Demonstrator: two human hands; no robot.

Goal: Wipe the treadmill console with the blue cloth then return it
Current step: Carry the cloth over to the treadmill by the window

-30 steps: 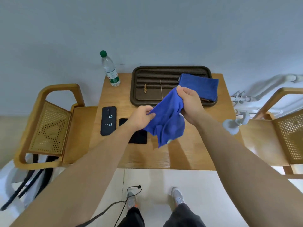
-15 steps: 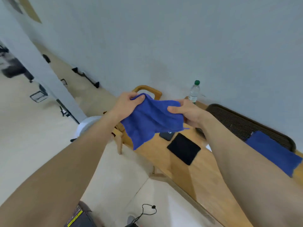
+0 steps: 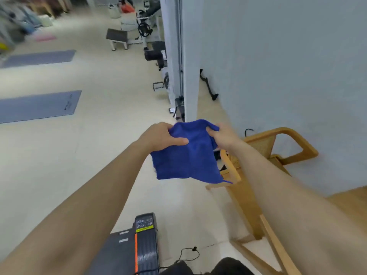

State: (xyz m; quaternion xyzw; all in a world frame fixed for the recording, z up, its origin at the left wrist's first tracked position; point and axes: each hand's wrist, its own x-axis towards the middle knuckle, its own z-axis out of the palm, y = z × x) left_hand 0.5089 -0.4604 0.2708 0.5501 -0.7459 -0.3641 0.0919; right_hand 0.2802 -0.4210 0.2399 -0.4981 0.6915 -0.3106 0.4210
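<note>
A blue cloth [image 3: 188, 153] hangs spread between both hands in front of me. My left hand [image 3: 160, 136] pinches its upper left edge and my right hand [image 3: 222, 134] grips the upper right edge. Low in the view lies the end of a dark treadmill [image 3: 139, 241] with an orange stripe and a yellow label. Its console is out of sight.
A wooden chair with a curved armrest [image 3: 282, 147] stands right of the cloth, against a grey wall. A black cable [image 3: 188, 257] lies on the pale floor by the treadmill. Two grey mats [image 3: 39, 106] and gym equipment [image 3: 143, 28] lie farther off to the left.
My view has swung left, away from the wooden table, toward the open gym floor and the treadmill. Both hands kept hold of the blue cloth and have stretched it flatter.
</note>
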